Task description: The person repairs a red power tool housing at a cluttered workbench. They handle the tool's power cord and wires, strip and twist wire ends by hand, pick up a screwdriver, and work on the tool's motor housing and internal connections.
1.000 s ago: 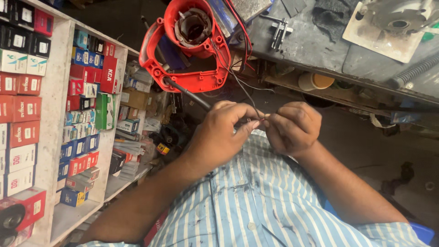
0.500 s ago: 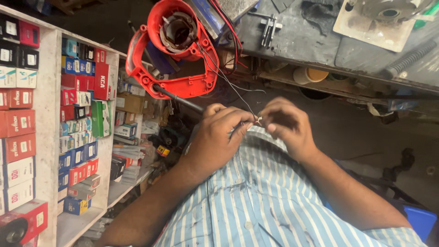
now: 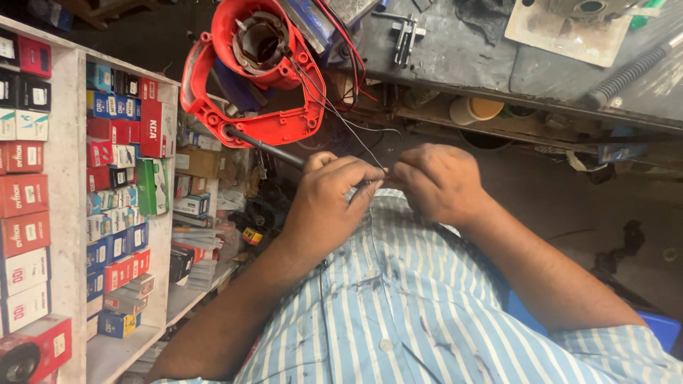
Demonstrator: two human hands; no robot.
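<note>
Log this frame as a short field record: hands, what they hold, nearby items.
left hand: fingers pinched on thin black wires
right hand: fingertips meet the left hand's at the wire ends
wires: run up into red power-tool housing
housing: open, motor cavity visible
workbench: dark, behind the housing
shelf: stacked small boxes
clothing: striped shirt

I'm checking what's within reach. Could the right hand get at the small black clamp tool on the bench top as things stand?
Probably yes: the right hand pinches thin wires with the left hand, but nothing stands between it and the clamp tool on the bench; it would have to release first.
</note>
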